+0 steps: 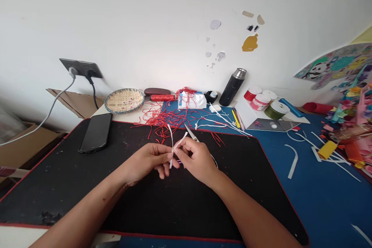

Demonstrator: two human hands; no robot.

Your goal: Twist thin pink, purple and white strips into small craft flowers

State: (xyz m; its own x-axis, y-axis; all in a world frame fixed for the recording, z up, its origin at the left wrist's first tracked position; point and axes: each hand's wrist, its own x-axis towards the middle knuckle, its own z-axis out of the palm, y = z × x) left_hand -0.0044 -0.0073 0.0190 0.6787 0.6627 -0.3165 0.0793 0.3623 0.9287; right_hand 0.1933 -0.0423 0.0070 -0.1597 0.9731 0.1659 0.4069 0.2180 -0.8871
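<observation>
Over the middle of the black mat [139,205], my left hand [155,157] pinches a thin white strip [171,133] between thumb and forefinger. Close against it, my right hand [196,159] grips the same white piece from the other side, fingertips nearly touching those of the left. Two white ends stick up above the fingers and one hangs below; whether it is one folded strip or two I cannot tell. Just behind my right hand lie scissors [191,133], blades pointing away, their handles mostly hidden by the hand.
Red thread scraps [167,118] lie behind the mat, near a red spool [159,97] and a woven basket [124,101]. A phone [95,133] rests at left. Behind stand a black flask [232,87] and several paint jars [260,101]. White strips [292,161] and coloured paper lie right.
</observation>
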